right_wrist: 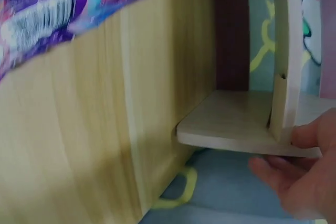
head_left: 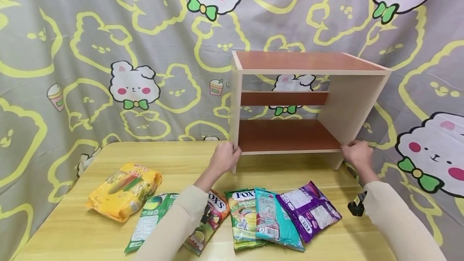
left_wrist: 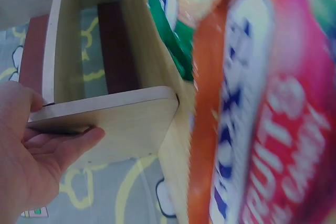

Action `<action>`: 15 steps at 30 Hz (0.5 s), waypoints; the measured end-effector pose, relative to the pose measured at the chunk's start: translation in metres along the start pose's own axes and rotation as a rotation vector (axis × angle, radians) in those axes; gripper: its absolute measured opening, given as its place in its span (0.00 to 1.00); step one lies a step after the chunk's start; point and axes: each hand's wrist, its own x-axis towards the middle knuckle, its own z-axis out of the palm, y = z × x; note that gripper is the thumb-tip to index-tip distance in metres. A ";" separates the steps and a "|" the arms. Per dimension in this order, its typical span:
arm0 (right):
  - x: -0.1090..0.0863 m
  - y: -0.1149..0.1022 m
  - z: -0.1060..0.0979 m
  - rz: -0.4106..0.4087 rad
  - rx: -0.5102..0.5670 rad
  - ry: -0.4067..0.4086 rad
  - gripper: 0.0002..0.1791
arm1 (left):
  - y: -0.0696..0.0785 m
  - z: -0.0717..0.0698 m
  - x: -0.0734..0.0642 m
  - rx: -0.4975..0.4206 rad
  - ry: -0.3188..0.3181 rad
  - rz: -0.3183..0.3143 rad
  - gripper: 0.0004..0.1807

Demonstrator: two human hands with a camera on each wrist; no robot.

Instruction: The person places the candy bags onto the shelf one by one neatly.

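Gripping the shelf (head_left: 284, 134) low on its left side panel, the left hand (head_left: 224, 157) sets its thumb at the front edge and its fingers along the outer face, partly closed; the right hand (head_left: 359, 157) clasps the right panel likewise. The shelf is upright at the table's (head_left: 181, 172) back, though whether its feet bear full weight I cannot tell. The step in hand looks like positioning or steadying the shelf; the next move would call for both hands working evenly, so that it does not twist or tip.

In front of the shelf lie an orange packet (head_left: 212, 220) reading "FOX'S" and, in the left wrist view, "FRUITS" and "CANDY"; a green-yellow packet (head_left: 241, 216) with "FOX'S" and "SPRING…"; a teal packet (head_left: 273, 216) showing a barcode and illegible small print; and a purple packet (head_left: 311, 210), also "FOX'S". Left of the shelf and nearer the person are a green packet (head_left: 150, 216), its print too small to read, and a yellow packet (head_left: 125, 190) with lettering I cannot make out. Behind the shelf hangs a bear-patterned curtain (head_left: 174, 43)
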 end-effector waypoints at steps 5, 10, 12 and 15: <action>-0.003 -0.012 0.007 0.012 0.057 -0.060 0.24 | -0.013 -0.016 -0.005 0.024 0.005 0.005 0.20; -0.004 -0.024 0.017 -0.007 0.078 -0.098 0.24 | -0.026 -0.032 -0.010 0.032 0.003 -0.013 0.21; -0.007 -0.029 0.019 -0.021 0.088 -0.107 0.23 | -0.032 -0.038 -0.013 0.030 0.002 -0.022 0.21; -0.012 -0.039 0.023 -0.058 0.104 -0.100 0.20 | -0.041 -0.047 -0.018 0.015 0.000 -0.045 0.21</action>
